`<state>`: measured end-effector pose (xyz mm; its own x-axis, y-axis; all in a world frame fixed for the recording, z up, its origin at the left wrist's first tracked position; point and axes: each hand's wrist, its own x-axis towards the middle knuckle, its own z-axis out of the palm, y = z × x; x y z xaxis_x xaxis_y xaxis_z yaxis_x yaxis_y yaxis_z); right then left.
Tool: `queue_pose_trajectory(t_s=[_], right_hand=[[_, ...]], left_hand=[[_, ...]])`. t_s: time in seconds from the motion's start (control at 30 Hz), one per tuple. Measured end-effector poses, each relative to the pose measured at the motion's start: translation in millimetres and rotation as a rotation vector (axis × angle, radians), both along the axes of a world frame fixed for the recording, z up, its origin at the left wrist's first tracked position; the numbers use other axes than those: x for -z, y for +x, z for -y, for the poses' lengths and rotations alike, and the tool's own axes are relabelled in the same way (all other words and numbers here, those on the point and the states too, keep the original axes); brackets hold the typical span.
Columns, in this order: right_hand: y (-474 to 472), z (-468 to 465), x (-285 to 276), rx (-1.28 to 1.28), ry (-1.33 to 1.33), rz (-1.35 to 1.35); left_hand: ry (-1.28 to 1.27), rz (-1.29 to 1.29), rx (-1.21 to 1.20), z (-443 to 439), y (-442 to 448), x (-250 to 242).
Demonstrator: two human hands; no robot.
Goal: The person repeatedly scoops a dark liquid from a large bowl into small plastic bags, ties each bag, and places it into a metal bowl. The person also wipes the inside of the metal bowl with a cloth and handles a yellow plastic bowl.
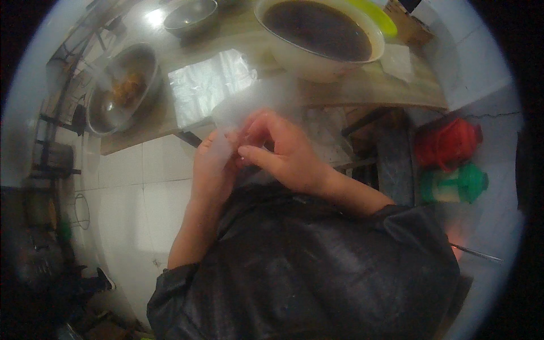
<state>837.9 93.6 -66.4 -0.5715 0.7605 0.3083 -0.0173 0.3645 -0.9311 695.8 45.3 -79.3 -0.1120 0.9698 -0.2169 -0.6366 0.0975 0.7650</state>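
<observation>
My left hand [208, 165] and my right hand [284, 148] meet in front of my body, just off the table's near edge. Between them is a thin translucent plastic film [255, 95], blurred, spreading up from the fingers; whether it is a bag or a glove I cannot tell. Part of it lies across the left fingers. The right thumb and fingers are curled in a pinch against the left hand. Beyond the hands, a stack of thin plastic bags or sheets [208, 89] lies at the table edge.
On the wooden table [408, 91] stand a large bowl of dark liquid [314, 63], a metal bowl with orange-brown food [148, 80] and a smaller metal bowl [191, 19]. Red [448, 142] and green [457, 185] flasks are at right. A shoe [106, 278] shows lower left.
</observation>
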Motion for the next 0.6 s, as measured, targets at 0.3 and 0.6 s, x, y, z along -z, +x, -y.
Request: queue_pose_trajectory(t_s=[0.3,0.6], right_hand=[[19,-21,-15,0.233,-0.186,-0.229],[4,-42,7,0.415,0.099,0.177]], left_hand=[[0.150,-0.026,-0.009,1,-17,-3],[0.299,0.082,0.030,22,-25,-11]])
